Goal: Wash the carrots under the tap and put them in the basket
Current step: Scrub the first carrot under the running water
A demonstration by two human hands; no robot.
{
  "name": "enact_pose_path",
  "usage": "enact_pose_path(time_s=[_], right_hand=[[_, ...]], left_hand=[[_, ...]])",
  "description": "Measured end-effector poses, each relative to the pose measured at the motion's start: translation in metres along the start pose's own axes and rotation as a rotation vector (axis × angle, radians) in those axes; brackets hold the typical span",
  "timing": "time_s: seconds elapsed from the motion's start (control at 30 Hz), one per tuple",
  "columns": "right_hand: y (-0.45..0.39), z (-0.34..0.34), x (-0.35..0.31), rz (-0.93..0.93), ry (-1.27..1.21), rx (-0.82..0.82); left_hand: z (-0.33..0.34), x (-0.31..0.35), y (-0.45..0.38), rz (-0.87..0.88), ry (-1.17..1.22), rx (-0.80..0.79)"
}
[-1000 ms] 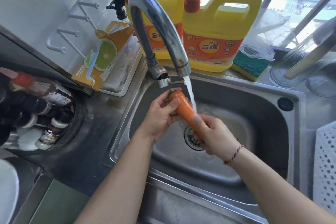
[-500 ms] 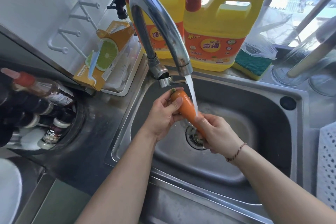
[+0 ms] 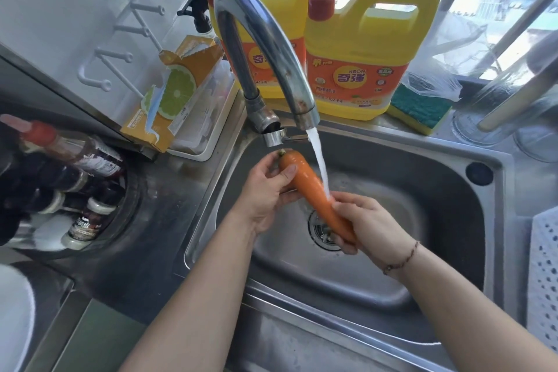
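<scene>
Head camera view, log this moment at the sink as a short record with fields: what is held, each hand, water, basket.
held item: one carrot, tilted, stem end up-left, over the sink drain
left hand: left hand grips the thick stem end, thumb on top
right hand: right hand grips the thin lower end
water: tap running, stream lands on the carrot by the right hand's fingers
basket: white perforated basket at the right edge, contents not visible
task stage: washing; carrot not yet in the basket

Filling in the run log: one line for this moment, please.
step: washing | carrot under tap stream, over sink | left hand grips top | right hand grips tip | basket: no carrots seen
</scene>
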State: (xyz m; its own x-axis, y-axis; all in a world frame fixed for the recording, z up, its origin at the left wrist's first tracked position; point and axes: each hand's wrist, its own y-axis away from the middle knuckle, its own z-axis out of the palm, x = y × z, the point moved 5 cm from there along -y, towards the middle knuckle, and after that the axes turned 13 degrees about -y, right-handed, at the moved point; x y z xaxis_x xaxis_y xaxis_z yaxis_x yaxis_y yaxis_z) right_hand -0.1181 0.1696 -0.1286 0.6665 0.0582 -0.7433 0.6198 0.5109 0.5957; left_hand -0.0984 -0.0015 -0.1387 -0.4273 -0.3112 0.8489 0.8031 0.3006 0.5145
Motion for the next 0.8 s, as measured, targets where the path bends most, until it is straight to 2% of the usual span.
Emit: enact_pose_path(time_s=[0.1,0.2,0.37,0.43,0.5,0.57,0.63,0.73,0.8], right_hand=[[-0.004,0.004,-0.007,0.031,0.200,0.031],[-0.010,0.003,-0.011,0.108,0.287,0.060],[-0.006,0.012,-0.008,0.105,0.059,-0.149],[-0.007,0.009,-0.009,0.112,0.081,-0.097],[-0.011,0.003,-0.013,0.065,0.270,0.033],[-0.013,-0.002,-0.019,-0.050,0.578,0.133],[-0.010,-0.003,-0.014,-0.107,0.689,0.113],[0.003,-0.006,-0.001,-0.094,0.436,-0.048],[0.013,-0.013,-0.002,-0.093,0.217,-0.030]], left_hand=[[0.012,-0.004,0.003,0.000,-0.019,-0.047],[0.014,-0.003,0.002,0.014,0.006,-0.043],[0.000,-0.002,-0.005,0.013,0.083,0.007],[0.005,-0.004,-0.002,0.003,0.094,0.021],[0.012,-0.007,0.002,-0.024,0.093,0.034],[0.014,-0.009,0.003,-0.050,-0.004,0.071],[0.008,-0.010,0.000,-0.049,-0.092,0.140],[-0.002,-0.008,-0.005,-0.036,-0.073,0.131],[-0.008,-0.008,-0.005,-0.017,-0.026,0.117]])
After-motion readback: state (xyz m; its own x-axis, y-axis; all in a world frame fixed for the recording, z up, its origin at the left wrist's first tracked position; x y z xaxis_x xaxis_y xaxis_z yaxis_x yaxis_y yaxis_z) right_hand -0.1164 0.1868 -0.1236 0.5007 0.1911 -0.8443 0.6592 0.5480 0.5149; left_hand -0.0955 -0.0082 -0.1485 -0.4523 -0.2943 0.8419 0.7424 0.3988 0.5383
